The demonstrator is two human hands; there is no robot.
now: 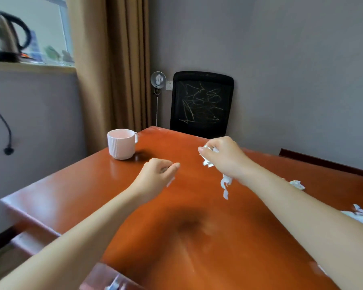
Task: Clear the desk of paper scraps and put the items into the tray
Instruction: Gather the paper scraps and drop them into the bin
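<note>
At the near edge of the desk (197, 237) a translucent tray (99, 273) showed only in part, blurred. Something pale lay in it, but I could not tell what.

On the right side of the desk, loose paper scraps (358, 215) lay close to the edge, partly hidden by the right forearm. A smaller crumpled piece (298, 183) lay farther back, just beyond that arm.

The left hand (157, 174) was held low over the middle of the desk. Its fingers were curled in against the thumb, which pointed forward. A small scrap (170, 182) stuck out from under the palm, pinched in that curl.

The right hand (222, 155), a little farther out and well apart from the left, was closed tight round a wad of crumpled scraps (208, 163), which bulged out between thumb and fingers. Below the wrist a torn strip (225, 185) hung from the wad. Its long axis ran nearly straight down toward the desk; whether its tip touched the wood could not be told.

Beyond the left hand, near the far left corner, a white ribbed mug (122, 147) stood upright, its pale pink inside showing and its handle turned to the right.

Behind the desk a black chair (201, 105) stood against the wall, and a kettle (4, 38) sat on the window sill at far left.
</note>
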